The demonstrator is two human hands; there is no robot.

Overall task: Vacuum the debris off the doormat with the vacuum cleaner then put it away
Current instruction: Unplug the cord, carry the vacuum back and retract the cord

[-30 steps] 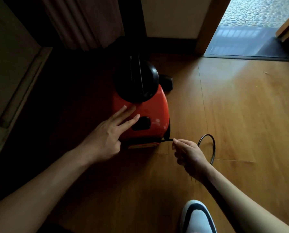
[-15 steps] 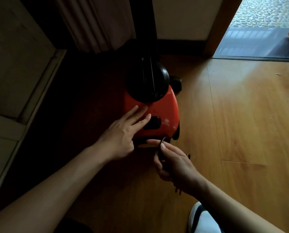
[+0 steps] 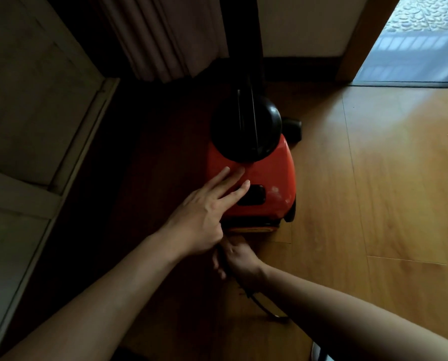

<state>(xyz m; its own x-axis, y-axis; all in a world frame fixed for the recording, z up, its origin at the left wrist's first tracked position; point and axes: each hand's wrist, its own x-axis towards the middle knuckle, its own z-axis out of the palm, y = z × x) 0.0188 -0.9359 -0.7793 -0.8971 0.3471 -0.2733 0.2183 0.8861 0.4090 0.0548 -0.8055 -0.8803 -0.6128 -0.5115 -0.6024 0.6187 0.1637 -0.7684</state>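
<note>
Left hand (image 3: 204, 214): open, flat on red vacuum cleaner (image 3: 267, 188) | Right hand (image 3: 237, 259): closed around black power cord (image 3: 263, 304) at cleaner's rear | Wooden floor (image 3: 387, 204).

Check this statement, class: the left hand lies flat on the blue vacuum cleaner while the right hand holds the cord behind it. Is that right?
Not quite: the head view shows the vacuum cleaner is red-orange, not blue. The left hand does lie flat on it, and the right hand holds the cord.
</note>
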